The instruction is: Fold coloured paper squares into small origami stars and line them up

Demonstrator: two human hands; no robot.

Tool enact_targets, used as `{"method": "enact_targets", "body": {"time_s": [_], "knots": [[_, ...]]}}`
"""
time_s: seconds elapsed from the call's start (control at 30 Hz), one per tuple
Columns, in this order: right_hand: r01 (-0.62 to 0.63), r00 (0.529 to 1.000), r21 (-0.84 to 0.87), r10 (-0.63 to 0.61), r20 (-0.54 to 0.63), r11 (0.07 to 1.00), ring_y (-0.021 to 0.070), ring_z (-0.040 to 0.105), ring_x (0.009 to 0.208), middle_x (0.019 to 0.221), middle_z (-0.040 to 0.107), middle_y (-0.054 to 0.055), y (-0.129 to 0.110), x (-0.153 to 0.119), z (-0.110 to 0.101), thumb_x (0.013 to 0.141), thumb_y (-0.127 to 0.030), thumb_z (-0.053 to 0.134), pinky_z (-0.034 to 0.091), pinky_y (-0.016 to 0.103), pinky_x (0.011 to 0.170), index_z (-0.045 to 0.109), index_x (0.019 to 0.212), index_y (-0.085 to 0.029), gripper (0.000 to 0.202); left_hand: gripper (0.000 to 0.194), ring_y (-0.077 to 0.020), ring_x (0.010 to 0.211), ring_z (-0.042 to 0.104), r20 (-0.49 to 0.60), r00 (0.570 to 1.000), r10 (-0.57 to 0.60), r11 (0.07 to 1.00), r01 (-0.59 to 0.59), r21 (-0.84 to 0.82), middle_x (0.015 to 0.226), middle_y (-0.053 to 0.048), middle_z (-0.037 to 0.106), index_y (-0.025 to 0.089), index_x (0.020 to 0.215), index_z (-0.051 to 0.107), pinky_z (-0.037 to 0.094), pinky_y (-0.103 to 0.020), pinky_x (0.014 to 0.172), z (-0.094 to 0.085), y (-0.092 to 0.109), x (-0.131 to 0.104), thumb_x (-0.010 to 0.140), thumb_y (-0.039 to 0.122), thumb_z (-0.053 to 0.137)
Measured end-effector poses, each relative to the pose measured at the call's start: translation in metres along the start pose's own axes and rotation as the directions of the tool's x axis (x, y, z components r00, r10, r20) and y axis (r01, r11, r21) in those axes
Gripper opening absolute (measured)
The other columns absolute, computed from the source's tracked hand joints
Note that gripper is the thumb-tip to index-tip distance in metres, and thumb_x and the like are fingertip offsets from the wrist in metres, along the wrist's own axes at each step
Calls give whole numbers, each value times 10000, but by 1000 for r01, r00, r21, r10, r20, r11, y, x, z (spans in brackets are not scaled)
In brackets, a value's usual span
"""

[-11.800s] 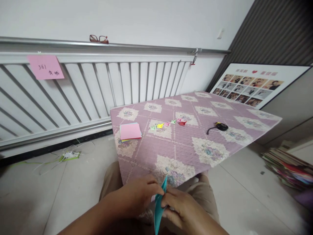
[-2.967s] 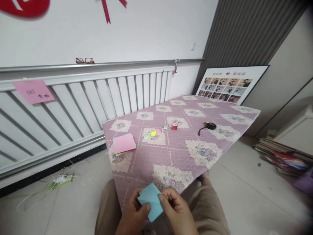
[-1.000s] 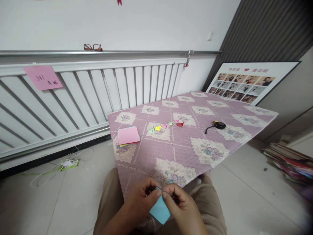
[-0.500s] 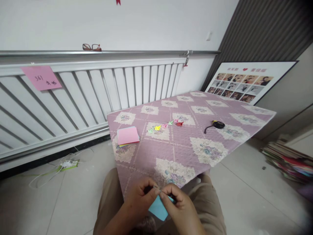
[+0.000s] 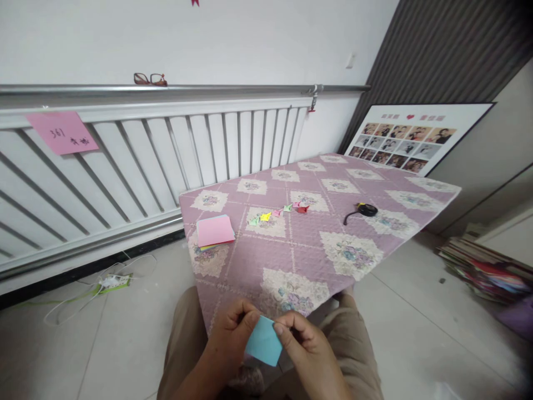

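A sheet of light blue paper is held between my two hands, low over my lap at the table's near corner. My left hand pinches its upper left edge between thumb and fingers. At its upper right corner, my right hand grips it the same way. The paper's lower part hangs free toward me. On the table, a stack of coloured paper with a pink sheet on top lies ahead and to the left. Several small folded paper pieces, green, yellow, pink and red, form a row farther back.
A flowered cloth covers the table. A black tape measure rests toward its right side. Behind stands a white radiator, with glasses on the pipe above. A power strip with cables lies on the floor at left.
My hands have moved apart a little, and more of the blue paper shows between them. Its top edge is now visible. The whole view has shifted slightly.
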State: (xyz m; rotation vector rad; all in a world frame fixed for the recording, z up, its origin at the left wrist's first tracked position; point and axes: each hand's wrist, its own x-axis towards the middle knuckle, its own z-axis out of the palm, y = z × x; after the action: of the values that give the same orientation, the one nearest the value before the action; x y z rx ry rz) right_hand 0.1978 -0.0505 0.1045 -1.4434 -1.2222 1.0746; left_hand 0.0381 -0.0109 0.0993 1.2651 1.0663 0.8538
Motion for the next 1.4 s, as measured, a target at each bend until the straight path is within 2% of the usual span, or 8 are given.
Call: {"method": "enact_targets", "body": {"time_s": [0.17,0.4,0.53,0.67,0.87,1.1,1.27,1.4], "knots": [[2,999,-13,-3,-35,1000,132,433,569,574,470,-25,1,0,1,776,-516,568,377,243,546,536,600,-205,359,253,-116,560,402,-47,999,-24,999,26,47,599,45,441,211,706,514,325,-226,523,2,-2,1,819,437,535],[-72,993,-7,72,97,997,126,411,570,565,443,-36,5,3,-2,724,-526,603,357,244,557,518,588,-203,361,238,-109,565,403,55,998,-14,996,9,88,597,39,459,191,675,533,325,-222,526,-4,10,10,770,403,588],[-69,998,33,69,-12,997,114,369,536,539,406,-48,7,4,-4,710,-592,612,342,231,518,501,576,-205,423,325,-100,570,427,24,997,-79,989,81,-122,628,37,487,179,762,567,349,-219,544,-5,3,13,712,484,669],[-38,990,113,53,-132,993,117,369,513,523,407,-43,10,7,-2,695,-650,620,350,233,499,522,580,-207,468,553,-112,606,481,79,992,-98,888,123,-443,718,12,542,174,952,581,391,-231,561,7,-12,10,617,581,749],[-12,988,182,40,-150,983,133,414,528,541,457,-30,25,7,10,734,-623,610,366,241,517,555,632,-207,431,510,-122,642,511,42,975,-217,846,209,-490,734,-10,570,146,915,631,404,-244,601,28,-23,5,613,527,782],[-14,1000,59,13,13,998,127,377,547,557,412,-42,30,5,11,745,-643,583,354,237,536,503,607,-211,460,447,-114,564,439,-72,988,-137,950,111,-290,607,24,504,152,786,643,358,-234,540,13,-30,16,650,575,693],[20,1000,-45,-19,22,999,122,363,575,585,378,-48,41,9,19,763,-648,548,350,228,543,423,590,-217,481,319,-120,582,434,-58,994,-90,989,83,-119,632,30,514,158,827,654,353,-237,570,4,-32,24,746,463,610],[-21,997,-45,24,80,999,128,413,571,581,424,-41,51,18,21,782,-628,539,382,237,554,458,599,-212,461,251,-129,597,452,-29,994,-101,994,102,30,640,26,534,160,798,633,350,-241,580,-5,-37,36,760,403,580]]}}
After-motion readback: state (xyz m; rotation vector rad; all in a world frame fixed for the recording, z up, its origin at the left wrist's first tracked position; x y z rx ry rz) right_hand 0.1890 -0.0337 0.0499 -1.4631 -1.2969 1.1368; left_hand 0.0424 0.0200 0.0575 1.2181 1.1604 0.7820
